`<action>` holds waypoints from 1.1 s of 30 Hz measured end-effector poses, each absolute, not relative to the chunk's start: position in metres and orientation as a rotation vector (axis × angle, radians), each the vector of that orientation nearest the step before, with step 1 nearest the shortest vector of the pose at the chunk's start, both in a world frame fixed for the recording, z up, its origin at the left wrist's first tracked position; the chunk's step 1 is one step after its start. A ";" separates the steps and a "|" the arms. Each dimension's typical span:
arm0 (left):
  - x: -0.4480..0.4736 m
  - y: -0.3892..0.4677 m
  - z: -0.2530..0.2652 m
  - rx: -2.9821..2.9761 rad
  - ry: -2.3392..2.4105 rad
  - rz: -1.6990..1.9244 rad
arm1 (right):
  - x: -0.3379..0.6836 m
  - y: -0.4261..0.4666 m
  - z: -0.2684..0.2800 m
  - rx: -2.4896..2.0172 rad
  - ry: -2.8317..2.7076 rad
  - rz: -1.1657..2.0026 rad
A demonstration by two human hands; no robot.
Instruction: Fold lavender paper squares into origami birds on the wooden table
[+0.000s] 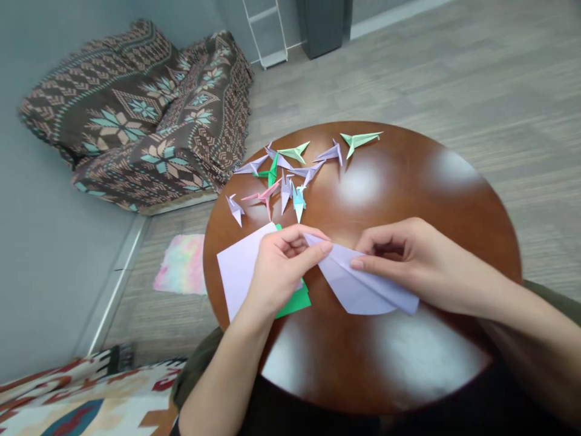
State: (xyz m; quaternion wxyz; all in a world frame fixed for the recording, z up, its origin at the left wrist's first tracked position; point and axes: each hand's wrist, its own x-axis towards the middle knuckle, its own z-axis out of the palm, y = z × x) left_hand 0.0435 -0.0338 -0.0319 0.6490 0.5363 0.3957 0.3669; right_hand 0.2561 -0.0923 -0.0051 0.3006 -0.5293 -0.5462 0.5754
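A sheet of lavender origami paper [358,287], partly folded with a crease running along its length, is held between both hands above the table. My left hand [284,260] pinches its pointed left corner between thumb and fingers. On the upper edge, my right hand [408,257] grips the folded part, thumb in front and fingers behind. Under my left wrist lies a stack of lavender paper sheets [242,260], with a green paper sheet [295,301] showing beneath. My left hand hides part of that stack.
Several folded paper cranes, among them a pink crane [264,197], a blue crane [298,200] and a light green crane [358,142], stand on the far left of the round wooden table [463,218]. Beyond are a covered sofa [149,115] and a pastel rug [181,264].
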 end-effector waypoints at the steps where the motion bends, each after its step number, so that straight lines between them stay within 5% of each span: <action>1: 0.043 -0.033 -0.032 1.219 0.911 0.831 | 0.256 -0.092 -0.005 -1.409 -1.455 1.524; 33: 0.048 -0.037 -0.019 1.395 1.008 0.822 | 0.264 -0.092 -0.005 -1.435 -1.577 1.458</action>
